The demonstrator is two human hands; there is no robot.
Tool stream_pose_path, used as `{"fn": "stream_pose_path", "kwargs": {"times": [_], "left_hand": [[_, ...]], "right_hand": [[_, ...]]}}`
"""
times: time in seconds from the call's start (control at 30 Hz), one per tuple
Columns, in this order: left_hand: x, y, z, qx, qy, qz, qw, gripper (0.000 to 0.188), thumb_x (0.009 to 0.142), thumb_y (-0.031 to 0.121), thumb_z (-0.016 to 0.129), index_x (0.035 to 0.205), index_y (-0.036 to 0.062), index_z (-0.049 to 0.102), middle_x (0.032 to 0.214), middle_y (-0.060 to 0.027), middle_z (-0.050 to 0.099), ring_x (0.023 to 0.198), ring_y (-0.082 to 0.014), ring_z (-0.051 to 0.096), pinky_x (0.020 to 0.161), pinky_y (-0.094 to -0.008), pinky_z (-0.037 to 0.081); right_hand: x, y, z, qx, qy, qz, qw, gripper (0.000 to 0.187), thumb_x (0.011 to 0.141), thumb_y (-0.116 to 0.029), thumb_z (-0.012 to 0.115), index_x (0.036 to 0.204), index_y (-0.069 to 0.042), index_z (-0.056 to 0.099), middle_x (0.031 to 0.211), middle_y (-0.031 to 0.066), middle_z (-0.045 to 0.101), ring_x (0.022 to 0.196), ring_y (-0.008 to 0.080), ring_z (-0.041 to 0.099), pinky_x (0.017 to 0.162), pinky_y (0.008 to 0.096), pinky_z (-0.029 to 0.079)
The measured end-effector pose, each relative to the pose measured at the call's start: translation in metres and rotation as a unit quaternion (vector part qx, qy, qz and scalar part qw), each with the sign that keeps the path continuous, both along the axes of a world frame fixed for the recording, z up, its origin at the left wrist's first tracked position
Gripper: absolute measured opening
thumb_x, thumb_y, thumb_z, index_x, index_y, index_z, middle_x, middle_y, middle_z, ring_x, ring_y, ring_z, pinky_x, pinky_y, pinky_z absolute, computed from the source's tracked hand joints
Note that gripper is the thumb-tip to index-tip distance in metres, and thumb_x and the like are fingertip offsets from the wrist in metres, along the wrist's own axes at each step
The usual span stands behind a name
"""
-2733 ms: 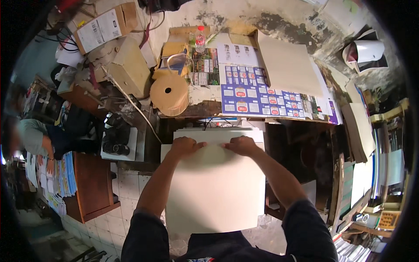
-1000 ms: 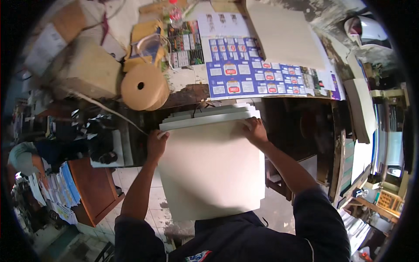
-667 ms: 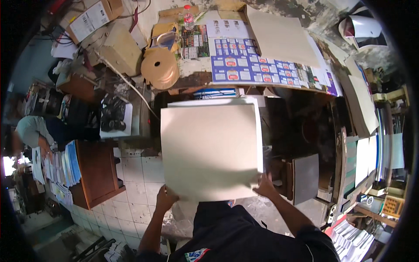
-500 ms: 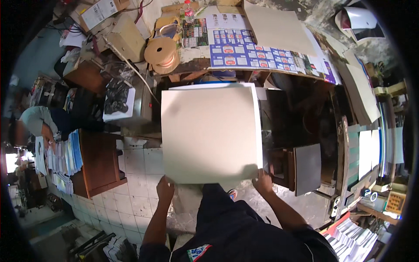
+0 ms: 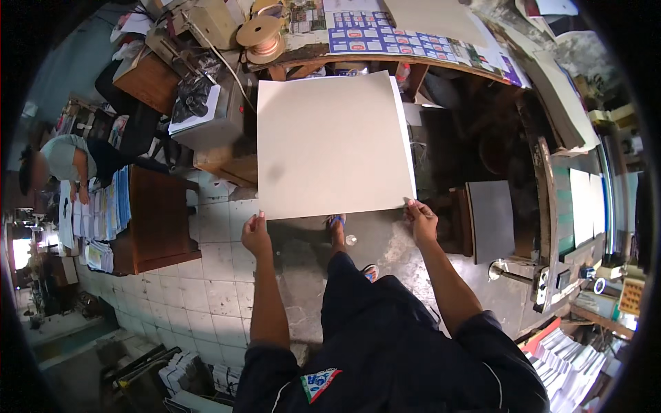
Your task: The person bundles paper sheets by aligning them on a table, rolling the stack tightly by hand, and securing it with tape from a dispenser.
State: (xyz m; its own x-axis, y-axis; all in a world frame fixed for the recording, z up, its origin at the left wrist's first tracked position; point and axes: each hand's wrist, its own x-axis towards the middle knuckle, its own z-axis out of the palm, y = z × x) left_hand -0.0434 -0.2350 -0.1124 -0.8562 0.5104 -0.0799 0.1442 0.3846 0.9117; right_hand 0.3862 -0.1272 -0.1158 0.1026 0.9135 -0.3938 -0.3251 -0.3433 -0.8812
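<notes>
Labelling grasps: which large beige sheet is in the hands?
The central sheet: left hand and right hand grip its near corners, and white shows along its right edge. The bench-top sheet lies apart, touched by neither hand.

Both hands pinching its near corners, the large beige board [image 5: 330, 144] blocks my straight reach toward the workbench [image 5: 299, 52]. Beside my left hand [image 5: 257, 235], room opens over the tiled floor [image 5: 220, 265] as far as the brown wooden cabinet [image 5: 162, 220], which walls off that side. Beyond my right hand [image 5: 422, 221], a narrower gap ends at a leaning grey panel [image 5: 491, 220] and, nearer me, a metal rod [image 5: 513, 274] jutting from a wooden frame [image 5: 547, 199]. A pale cord [image 5: 225, 63] slants toward the board's left edge; a dark recess [image 5: 447, 144], its depth hard to judge, opens under the bench. Between board and knees, a hand could pass down toward my sandalled foot [image 5: 337, 224]
</notes>
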Motion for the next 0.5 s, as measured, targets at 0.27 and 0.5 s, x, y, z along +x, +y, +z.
{"fn": "stream_pose_path", "kwargs": {"times": [0.27,0.5], "left_hand": [[0.115,0.042,0.031,0.005,0.532,-0.374,0.760,0.041,0.081,0.034,0.073,0.114,0.0113,0.064,0.110,-0.0037,0.062,0.101,-0.0233,0.056,0.100,-0.0478,0.036],[0.096,0.084,0.110,0.100,0.587,-0.351,0.723,0.028,0.080,0.035,0.073,0.101,0.0170,0.068,0.095,0.0071,0.063,0.087,-0.0138,0.057,0.092,-0.0424,0.037]], "right_hand": [[-0.004,0.007,0.036,-0.008,-0.072,-0.022,0.997,0.026,0.087,-0.020,0.076,0.099,0.002,0.067,0.078,0.0034,0.066,0.066,0.0118,0.061,0.063,0.0255,0.050],[-0.087,0.004,0.130,0.330,-0.675,0.159,0.641,0.081,0.077,-0.045,0.078,0.143,-0.015,0.042,0.150,0.0144,0.035,0.139,0.0401,0.031,0.112,0.0629,0.021]]}}
